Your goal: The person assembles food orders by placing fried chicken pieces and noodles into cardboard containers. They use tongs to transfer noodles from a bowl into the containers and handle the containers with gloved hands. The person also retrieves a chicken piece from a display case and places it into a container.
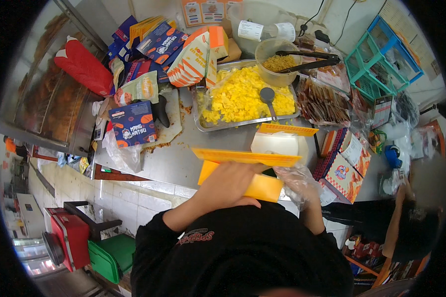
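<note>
My left hand (225, 184) is bare and wraps round a yellow-orange folding carton (267, 187), held just off the table's near edge in front of my chest. The carton is partly unfolded, with one long panel standing up along its far side. My right hand (298, 182) wears a clear plastic glove and is at the carton's right end; its fingers are blurred by the glove and partly hidden. Just beyond stands an open paper box (277, 143) with a white inside and an orange flap. Behind it, a metal tray (201, 123) holds yellow chopped food (238, 96) and a dark scoop (267, 96).
A clear tub (262, 74) with tongs (312, 62) sits on the tray's corner. Stacked cartons (191, 62) and a blue box (133, 123) lie left. Sauce packets (324, 104), printed boxes (347, 166) and a teal basket (369, 64) stand right. Another person (414, 222) is at far right.
</note>
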Action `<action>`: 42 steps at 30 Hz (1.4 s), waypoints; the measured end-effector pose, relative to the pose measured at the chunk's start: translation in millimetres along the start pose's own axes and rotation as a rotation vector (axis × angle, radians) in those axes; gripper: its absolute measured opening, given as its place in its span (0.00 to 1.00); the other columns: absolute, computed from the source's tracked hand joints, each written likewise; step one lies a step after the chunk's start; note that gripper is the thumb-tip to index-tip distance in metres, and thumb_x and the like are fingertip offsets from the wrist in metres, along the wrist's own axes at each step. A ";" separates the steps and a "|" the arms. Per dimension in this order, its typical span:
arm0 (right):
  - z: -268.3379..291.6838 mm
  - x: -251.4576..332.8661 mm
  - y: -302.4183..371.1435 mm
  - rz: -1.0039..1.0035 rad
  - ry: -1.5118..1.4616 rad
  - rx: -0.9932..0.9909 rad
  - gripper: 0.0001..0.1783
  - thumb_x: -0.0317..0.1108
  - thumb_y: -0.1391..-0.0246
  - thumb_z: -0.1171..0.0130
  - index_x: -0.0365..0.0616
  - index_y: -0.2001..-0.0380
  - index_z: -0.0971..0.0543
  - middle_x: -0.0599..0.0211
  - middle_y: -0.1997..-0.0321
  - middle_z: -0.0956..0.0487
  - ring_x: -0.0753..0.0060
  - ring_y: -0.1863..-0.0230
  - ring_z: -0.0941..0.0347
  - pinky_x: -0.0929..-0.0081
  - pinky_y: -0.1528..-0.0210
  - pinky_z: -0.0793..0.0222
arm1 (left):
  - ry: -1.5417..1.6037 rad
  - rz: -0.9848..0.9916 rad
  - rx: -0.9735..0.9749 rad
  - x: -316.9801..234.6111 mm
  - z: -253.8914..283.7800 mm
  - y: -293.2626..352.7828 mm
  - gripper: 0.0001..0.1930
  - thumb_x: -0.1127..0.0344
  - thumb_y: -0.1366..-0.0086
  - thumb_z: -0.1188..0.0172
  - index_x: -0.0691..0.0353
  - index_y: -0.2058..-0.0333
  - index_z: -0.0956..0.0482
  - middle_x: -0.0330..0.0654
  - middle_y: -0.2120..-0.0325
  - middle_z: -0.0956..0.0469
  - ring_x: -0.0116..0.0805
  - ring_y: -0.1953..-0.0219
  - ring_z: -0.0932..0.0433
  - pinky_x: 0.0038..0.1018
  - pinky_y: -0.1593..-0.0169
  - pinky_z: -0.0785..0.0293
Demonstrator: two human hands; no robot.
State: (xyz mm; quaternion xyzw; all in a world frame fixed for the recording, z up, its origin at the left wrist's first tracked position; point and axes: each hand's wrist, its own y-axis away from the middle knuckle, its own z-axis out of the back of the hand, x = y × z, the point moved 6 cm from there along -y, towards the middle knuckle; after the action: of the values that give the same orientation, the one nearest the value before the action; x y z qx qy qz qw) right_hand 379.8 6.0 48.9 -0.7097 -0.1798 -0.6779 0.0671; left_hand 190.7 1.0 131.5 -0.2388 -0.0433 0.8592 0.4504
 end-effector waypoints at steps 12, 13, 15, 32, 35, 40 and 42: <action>46.9 -16.0 56.3 -0.535 0.551 -0.572 0.22 0.42 0.40 0.47 0.43 0.45 0.25 0.53 0.46 0.23 0.62 0.48 0.25 0.61 0.39 0.36 | -0.300 -0.332 -0.120 -23.7 -35.5 -18.8 0.12 0.58 0.39 0.44 0.58 0.63 0.22 0.38 0.65 0.22 0.37 0.64 0.22 0.27 0.64 0.28; 46.7 -5.4 58.1 -0.457 0.498 -0.625 0.22 0.42 0.40 0.47 0.42 0.47 0.24 0.52 0.50 0.21 0.59 0.50 0.24 0.62 0.42 0.35 | -0.199 -0.027 -0.103 -2.5 -36.7 -21.4 0.12 0.58 0.40 0.43 0.59 0.63 0.22 0.39 0.66 0.22 0.40 0.65 0.21 0.29 0.64 0.27; 44.0 12.4 62.5 -0.243 0.365 -0.726 0.21 0.41 0.41 0.46 0.40 0.49 0.23 0.50 0.57 0.18 0.54 0.54 0.22 0.63 0.47 0.31 | 0.061 0.292 -0.246 23.2 -35.3 -17.9 0.14 0.57 0.40 0.40 0.61 0.63 0.22 0.42 0.68 0.22 0.45 0.65 0.21 0.33 0.63 0.26; 98.9 -82.6 115.8 -0.486 0.013 -0.634 0.16 0.36 0.46 0.37 0.37 0.57 0.18 0.69 0.66 0.17 0.78 0.66 0.24 0.75 0.62 0.27 | 1.207 0.322 0.495 85.7 -107.6 32.8 0.20 0.66 0.37 0.44 0.72 0.49 0.27 0.43 0.63 0.20 0.27 0.62 0.24 0.27 0.55 0.27; 107.6 -107.1 113.9 -0.505 -0.032 -0.295 0.16 0.35 0.50 0.36 0.40 0.58 0.17 0.70 0.67 0.17 0.81 0.68 0.25 0.78 0.62 0.29 | 1.360 0.337 0.617 102.3 -132.2 42.4 0.20 0.66 0.37 0.45 0.72 0.49 0.27 0.41 0.62 0.19 0.24 0.60 0.24 0.25 0.55 0.26; 104.5 -134.2 89.4 0.145 1.002 0.026 0.21 0.49 0.48 0.40 0.42 0.61 0.18 0.54 0.58 0.19 0.55 0.57 0.23 0.60 0.53 0.30 | 1.350 0.632 0.690 111.7 -182.4 51.1 0.19 0.66 0.35 0.48 0.74 0.50 0.28 0.48 0.62 0.19 0.31 0.64 0.17 0.27 0.60 0.21; 116.4 -144.0 86.3 -0.298 1.345 -0.040 0.20 0.49 0.42 0.47 0.43 0.61 0.19 0.55 0.61 0.19 0.51 0.57 0.24 0.57 0.53 0.30 | 1.192 0.723 0.666 105.7 -198.7 45.9 0.20 0.64 0.33 0.48 0.73 0.49 0.28 0.48 0.62 0.18 0.36 0.63 0.17 0.31 0.58 0.22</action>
State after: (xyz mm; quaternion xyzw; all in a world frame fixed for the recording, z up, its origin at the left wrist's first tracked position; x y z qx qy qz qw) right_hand 516.5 -58.1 -88.7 -0.1037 -0.1820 -0.9762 0.0571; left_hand 194.7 30.0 -96.4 -0.5122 0.5481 0.6469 0.1370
